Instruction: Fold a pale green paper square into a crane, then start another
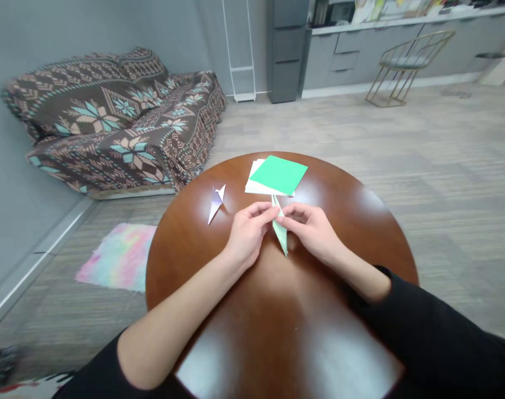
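Between my two hands is a narrow, pale green piece of folded paper [281, 235], its long point slanting down toward me and another tip showing above my fingers. My left hand [252, 227] pinches it from the left with thumb and fingers. From the right, my right hand [310, 227] grips its upper part, thumb nearly touching the left thumb. The fingers cover the paper's middle folds. Just beyond my hands lies a stack of square paper sheets [279, 174], bright green on top and white below. A folded purple and white paper figure [216, 204] stands to the left.
A round, glossy brown wooden table [273, 321] bears everything. Behind it at left is a sofa [132, 122] under a patterned cover, with a pastel fluffy rug [117, 257] on the floor. A gold-framed chair [408, 64] stands by the kitchen counter [360, 55].
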The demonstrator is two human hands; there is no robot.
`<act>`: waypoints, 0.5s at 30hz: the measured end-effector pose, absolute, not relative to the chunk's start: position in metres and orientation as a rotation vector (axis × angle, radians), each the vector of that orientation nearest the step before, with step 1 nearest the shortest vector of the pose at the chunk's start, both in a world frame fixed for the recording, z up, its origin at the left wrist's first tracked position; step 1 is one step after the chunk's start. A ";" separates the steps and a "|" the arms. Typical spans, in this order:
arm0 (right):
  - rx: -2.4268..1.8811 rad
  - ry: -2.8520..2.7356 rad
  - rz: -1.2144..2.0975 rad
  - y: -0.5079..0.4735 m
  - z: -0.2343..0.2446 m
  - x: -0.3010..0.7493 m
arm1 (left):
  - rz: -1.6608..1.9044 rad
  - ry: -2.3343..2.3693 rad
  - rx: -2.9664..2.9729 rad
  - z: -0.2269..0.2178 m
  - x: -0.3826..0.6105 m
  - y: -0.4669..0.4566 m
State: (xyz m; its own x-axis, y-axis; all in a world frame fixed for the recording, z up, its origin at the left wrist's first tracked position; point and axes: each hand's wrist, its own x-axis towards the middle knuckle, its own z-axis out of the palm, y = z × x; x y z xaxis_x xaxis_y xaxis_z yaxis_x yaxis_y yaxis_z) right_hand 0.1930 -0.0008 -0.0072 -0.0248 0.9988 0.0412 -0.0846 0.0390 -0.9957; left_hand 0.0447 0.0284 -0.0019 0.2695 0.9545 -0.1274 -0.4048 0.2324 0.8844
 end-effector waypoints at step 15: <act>-1.243 -1.285 1.050 -0.002 -0.010 0.194 | 1.100 0.914 1.223 -0.008 0.045 0.028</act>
State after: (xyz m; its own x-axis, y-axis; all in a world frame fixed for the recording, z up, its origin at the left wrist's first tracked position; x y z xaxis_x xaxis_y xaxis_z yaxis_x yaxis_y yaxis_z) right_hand 0.1941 -0.0023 -0.0095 0.0511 0.9943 0.0935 0.1065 0.0876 -0.9904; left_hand 0.0446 0.0278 -0.0077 0.2457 0.9688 0.0338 -0.1441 0.0021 0.9896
